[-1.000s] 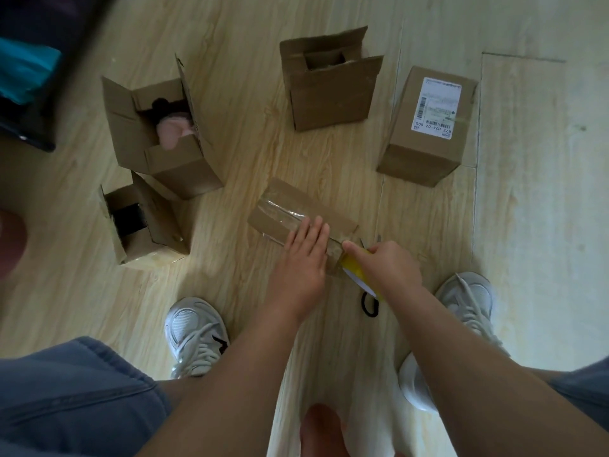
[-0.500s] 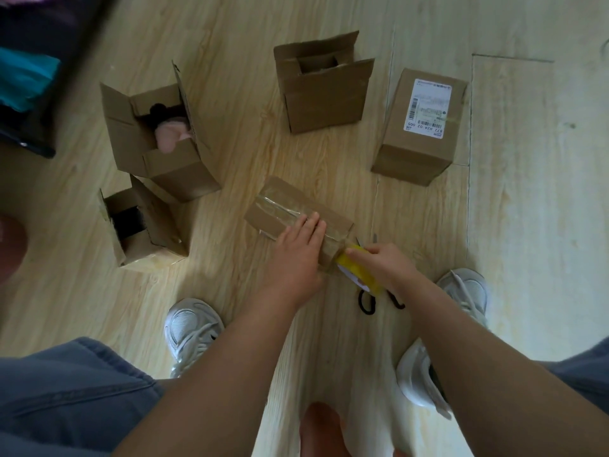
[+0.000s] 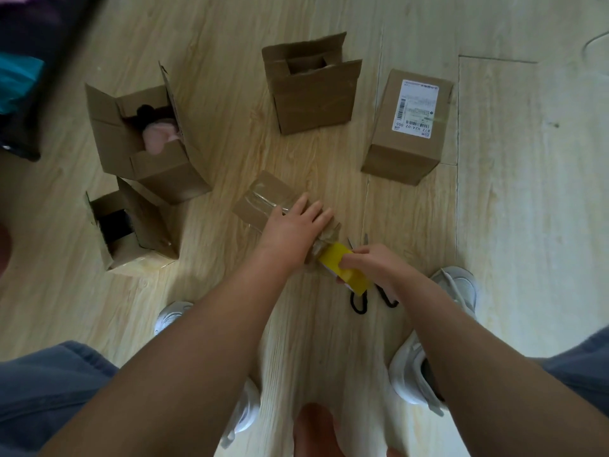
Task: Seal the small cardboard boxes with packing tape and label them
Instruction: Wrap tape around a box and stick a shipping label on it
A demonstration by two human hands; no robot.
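Small box [image 3: 260,201] lies flat on the wood floor [image 3: 527,225] in the centre, with shiny clear tape along its top, crumpled at the near end. My left hand [image 3: 291,230] presses on it, fingers straight. My right hand [image 3: 372,263] grips the yellow tape roll [image 3: 342,268] at that end, above the black-handled scissors [image 3: 357,303]. Left open box [image 3: 158,166] holds a pink item [image 3: 159,136] plus something dark. Lower-left open box [image 3: 138,232] has something dark inside. Back box [image 3: 313,94] has its flaps up, contents unclear. Labelled box [image 3: 408,133] is closed.

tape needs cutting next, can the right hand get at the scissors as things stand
Probably not straight away: the scissors lie just beneath the right hand, but it grips the yellow tape roll and must free itself first.
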